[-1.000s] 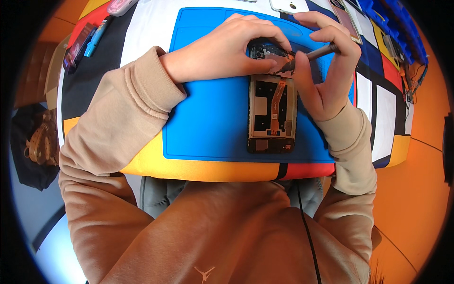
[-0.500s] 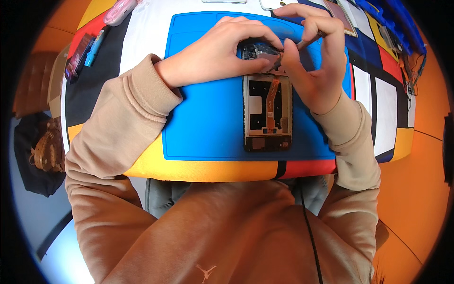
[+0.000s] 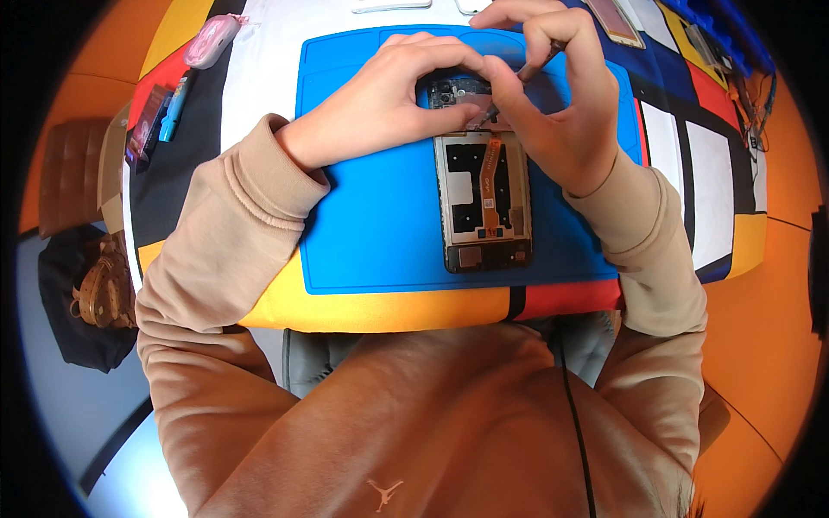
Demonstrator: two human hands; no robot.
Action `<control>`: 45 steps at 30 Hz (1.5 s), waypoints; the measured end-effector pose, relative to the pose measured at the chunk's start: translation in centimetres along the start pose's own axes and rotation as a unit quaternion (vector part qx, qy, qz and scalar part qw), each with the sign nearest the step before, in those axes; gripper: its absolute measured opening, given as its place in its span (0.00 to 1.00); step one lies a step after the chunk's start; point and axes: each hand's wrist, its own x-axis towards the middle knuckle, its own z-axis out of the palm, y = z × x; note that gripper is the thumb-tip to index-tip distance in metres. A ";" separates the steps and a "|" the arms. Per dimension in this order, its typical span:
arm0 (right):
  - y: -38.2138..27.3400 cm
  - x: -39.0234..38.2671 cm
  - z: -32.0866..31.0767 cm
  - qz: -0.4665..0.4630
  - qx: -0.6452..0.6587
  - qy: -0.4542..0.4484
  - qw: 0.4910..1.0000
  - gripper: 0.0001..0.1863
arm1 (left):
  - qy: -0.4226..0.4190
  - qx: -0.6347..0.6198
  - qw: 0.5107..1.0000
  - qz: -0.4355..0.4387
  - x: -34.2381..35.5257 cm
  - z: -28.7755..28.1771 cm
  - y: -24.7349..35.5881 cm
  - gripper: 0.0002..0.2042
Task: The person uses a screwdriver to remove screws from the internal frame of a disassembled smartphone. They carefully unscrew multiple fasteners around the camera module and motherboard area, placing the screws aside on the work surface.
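An opened smartphone (image 3: 486, 194) lies on a blue work mat (image 3: 371, 220), its inner frame and an orange ribbon cable (image 3: 493, 186) exposed. My left hand (image 3: 401, 95) curls around its upper end, thumb laid on the inner parts and index finger arched past the top. Pinched in my right hand (image 3: 566, 112) is a slim dark pen-like tool (image 3: 544, 60), slanting down toward the upper part of the phone near my left thumb. Its exact kind is unclear. Fingers partly cover the upper circuit area, where the tip meets it.
At the far right lies another phone-like panel (image 3: 616, 22), near a blue plastic rack (image 3: 717, 30) and loose wires (image 3: 760, 116). A pink case (image 3: 212, 41), a light-blue pen-like item (image 3: 174, 110) and a dark packet (image 3: 148, 123) sit on the left of the patterned tablecloth.
The whole view has shifted slightly. My right hand has tilted the tool, so more of its shaft shows above the fingers. My left hand keeps its place at the phone.
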 end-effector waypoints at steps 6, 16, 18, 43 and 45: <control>0.8 0.2 0.1 -0.009 0.055 -0.010 0.998 0.12 | 0.004 -0.007 1.000 -0.005 0.2 0.0 0.0 0.15; -0.5 0.7 0.3 0.004 0.034 0.031 0.999 0.12 | 0.004 -0.020 1.000 0.016 0.4 -0.2 0.0 0.15; -0.2 0.6 0.0 0.011 0.021 0.017 1.000 0.11 | -0.005 -0.003 1.000 0.005 0.5 -0.2 0.0 0.15; -0.2 0.1 -0.5 -0.038 -0.052 -0.020 0.998 0.18 | -0.046 -0.021 0.998 -0.045 0.6 -0.7 0.7 0.15; -0.3 0.0 -0.8 -0.056 -0.077 -0.034 0.995 0.17 | -0.040 -0.017 0.998 -0.050 0.5 -0.7 0.8 0.15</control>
